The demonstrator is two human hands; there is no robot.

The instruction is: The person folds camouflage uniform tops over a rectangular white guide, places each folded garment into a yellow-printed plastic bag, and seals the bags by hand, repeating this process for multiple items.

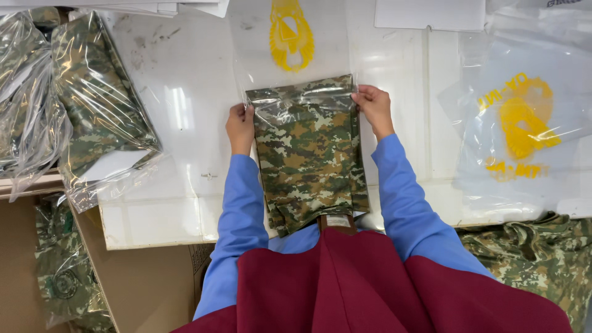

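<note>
A folded camouflage garment [306, 157] lies on the white table [179, 86] in front of me, its far end inside a clear plastic bag [290, 61] printed with a yellow emblem. My left hand [240, 126] grips the bag's edge at the garment's left corner. My right hand [373, 106] grips the bag's edge at the right corner. Both arms wear blue sleeves. The garment's near end hangs over the table edge toward my dark red apron.
Bagged camouflage garments [92, 105] are piled at the left. A stack of empty clear bags with yellow print [524, 123] lies at the right. Loose camouflage cloth [536, 253] sits at lower right. A cardboard box [142, 283] holding bagged garments stands at lower left.
</note>
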